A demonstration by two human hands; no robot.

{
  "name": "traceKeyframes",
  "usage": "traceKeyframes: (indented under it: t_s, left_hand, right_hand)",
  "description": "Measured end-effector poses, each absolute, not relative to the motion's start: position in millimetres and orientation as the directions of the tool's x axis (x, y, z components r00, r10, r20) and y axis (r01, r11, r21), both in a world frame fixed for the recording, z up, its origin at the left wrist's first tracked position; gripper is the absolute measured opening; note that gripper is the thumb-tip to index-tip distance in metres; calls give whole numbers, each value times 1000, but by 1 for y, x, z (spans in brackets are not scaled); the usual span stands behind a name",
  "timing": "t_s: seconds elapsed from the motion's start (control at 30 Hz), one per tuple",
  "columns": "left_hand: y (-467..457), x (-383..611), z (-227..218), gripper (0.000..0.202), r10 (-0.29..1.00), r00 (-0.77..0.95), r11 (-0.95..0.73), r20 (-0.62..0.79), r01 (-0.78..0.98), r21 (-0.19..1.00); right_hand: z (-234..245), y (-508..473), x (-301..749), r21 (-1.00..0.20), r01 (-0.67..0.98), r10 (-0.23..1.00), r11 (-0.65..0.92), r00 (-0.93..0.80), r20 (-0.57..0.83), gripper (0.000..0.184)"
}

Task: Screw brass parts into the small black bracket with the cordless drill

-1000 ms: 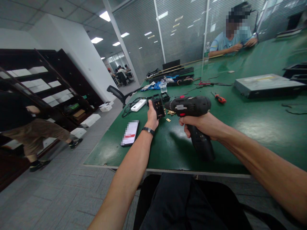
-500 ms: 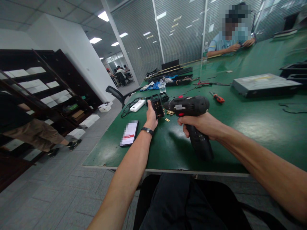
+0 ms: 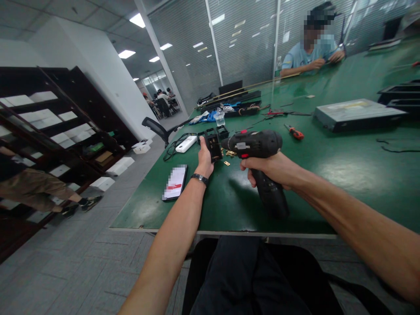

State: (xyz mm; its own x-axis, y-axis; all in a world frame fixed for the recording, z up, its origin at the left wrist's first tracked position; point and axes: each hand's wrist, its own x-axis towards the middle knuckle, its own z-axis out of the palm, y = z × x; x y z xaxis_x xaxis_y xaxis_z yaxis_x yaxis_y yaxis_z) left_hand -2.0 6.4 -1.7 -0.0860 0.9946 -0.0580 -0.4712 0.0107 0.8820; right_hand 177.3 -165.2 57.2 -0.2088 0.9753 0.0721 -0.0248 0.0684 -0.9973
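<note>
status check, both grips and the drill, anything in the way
Left grip: holding black part. Right grip: holding drill, nose toward part. Small gold pieces close by.

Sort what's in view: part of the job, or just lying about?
Part of the job: black case in the left hand, drill in the right hand, probably the gold-coloured bits beside the case.

Apparently lying about: phone, screwdriver, plastic cup, metal box.
</note>
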Motion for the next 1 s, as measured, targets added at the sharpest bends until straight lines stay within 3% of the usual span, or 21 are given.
traceKeyframes:
  t_s: [0.57, 0.7, 0.9, 1.0]
  left_hand:
    - [9, -3, -1, 64, 996, -84, -7, -33, -433, 901]
    - [9, -4, -2, 56, 995, -83, 18, -53, -375, 927]
    - [9, 10, -3, 41, 982, -179, 8, -52, -235, 972]
    - [10, 9, -1, 42, 974, -209, 28, -92, -291, 956]
  right_hand:
    - [53, -163, 179, -995, -6, 973, 96, -211, 96, 8]
    - [52, -162, 181, -979, 95, 955, 181, -255, 152, 9]
    - [54, -165, 182, -996, 46, 965, 74, -254, 60, 5]
    - [57, -167, 186, -998, 16, 969, 67, -241, 61, 14]
